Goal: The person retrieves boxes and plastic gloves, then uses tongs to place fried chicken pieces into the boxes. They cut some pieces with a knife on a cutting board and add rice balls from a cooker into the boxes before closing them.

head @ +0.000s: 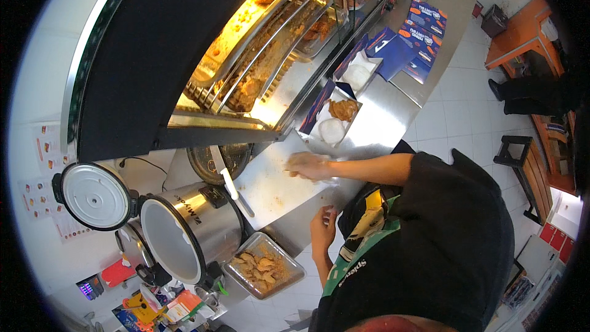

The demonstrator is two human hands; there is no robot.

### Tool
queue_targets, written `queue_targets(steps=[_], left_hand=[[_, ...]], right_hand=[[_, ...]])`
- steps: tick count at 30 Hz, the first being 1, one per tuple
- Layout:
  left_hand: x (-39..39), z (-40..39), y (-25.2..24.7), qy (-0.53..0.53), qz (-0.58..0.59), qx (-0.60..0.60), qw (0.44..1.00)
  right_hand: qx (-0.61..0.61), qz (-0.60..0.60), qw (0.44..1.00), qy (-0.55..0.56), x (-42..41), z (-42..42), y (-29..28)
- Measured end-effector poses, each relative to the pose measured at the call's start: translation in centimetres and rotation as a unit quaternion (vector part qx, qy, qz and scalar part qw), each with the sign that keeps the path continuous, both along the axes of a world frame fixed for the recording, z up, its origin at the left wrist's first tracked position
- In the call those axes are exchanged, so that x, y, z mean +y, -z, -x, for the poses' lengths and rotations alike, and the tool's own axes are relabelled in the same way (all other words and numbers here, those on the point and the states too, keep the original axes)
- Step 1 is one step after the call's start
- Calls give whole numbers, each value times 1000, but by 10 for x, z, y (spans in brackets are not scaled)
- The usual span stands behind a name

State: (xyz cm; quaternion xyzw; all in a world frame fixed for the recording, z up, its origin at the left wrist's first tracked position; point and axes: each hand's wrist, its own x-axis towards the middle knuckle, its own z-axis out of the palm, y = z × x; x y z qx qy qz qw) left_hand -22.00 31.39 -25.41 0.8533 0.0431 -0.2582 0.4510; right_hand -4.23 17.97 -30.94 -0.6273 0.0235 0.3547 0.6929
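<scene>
My right hand [308, 166], blurred by motion and apparently in a clear plastic glove, is over the white cutting board [265, 184]. Something brownish shows at its fingertips, but whether it grips anything is unclear. My left hand [324, 225] hovers near the board's front edge, fingers loosely curled and apart, nothing visible in it. A white-handled knife [229, 184] lies across the board's far edge. Just beyond my right hand, a paper box [317, 125] holds a fried chicken piece [343, 109] and a white rice mound [331, 131]. Another box [368, 62] contains a rice mound [356, 77].
A lit glass display cabinet [295, 122] with fried chicken borders the counter. Left stand an open Miyako rice cooker [216, 221], a dark round pan [235, 159] and a metal tray [297, 271] of breaded pieces. Folded blue boxes [420, 39] lie farther along. Another person's legs [530, 94] show by orange furniture.
</scene>
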Motion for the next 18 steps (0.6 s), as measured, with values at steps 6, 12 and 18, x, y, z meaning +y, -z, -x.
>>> queue_targets(steps=[6,12,18], left_hand=[[-108,-113,-26,79,11,-128,989],[-263,-248,84,137,-229,-345,900],[-315,-290,73,54,-247,-224,941]], right_hand=[[171,-207,929,253,-216,-19,-48],[72,-38,953,292,-277,-141,36],[-62,243,956,154,-312,-176,67]])
